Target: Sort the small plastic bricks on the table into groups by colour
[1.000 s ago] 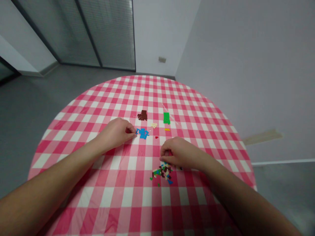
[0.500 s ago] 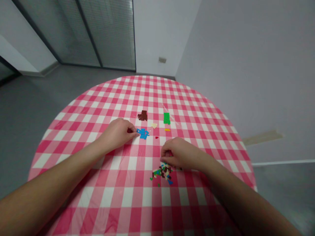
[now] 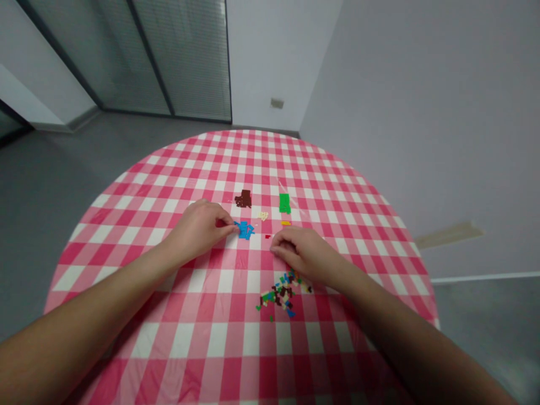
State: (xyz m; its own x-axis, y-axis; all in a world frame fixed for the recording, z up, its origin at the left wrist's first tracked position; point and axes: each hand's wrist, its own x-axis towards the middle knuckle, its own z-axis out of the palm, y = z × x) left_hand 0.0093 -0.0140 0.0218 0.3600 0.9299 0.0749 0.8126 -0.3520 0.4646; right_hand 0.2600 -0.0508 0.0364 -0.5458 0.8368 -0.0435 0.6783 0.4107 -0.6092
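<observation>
My left hand (image 3: pixel 205 225) rests at the left edge of a pile of small blue building bricks (image 3: pixel 244 230), its thumb and forefinger pinched together against the pile. Whether a brick sits between those fingertips is hidden. Over the cloth just below a tiny red brick (image 3: pixel 268 237), my right hand (image 3: pixel 307 251) is closed with curled fingers; anything in it is too small to make out. A loose heap of mixed building bricks (image 3: pixel 282 293), in green, blue, brown and cream, lies on the near side of my right hand.
Farther back are a brown brick pile (image 3: pixel 243 198), a cream pile (image 3: pixel 263 215), a green group (image 3: pixel 284 203) and some yellow bricks (image 3: pixel 286 223). The round table wears a red-and-white checked cloth (image 3: pixel 202 337). A wall (image 3: pixel 442 112) stands to the right.
My right hand has moved forward, away from the mixed heap, toward the red brick, uncovering more of the heap. My left hand has stayed nearly still beside the blue bricks.
</observation>
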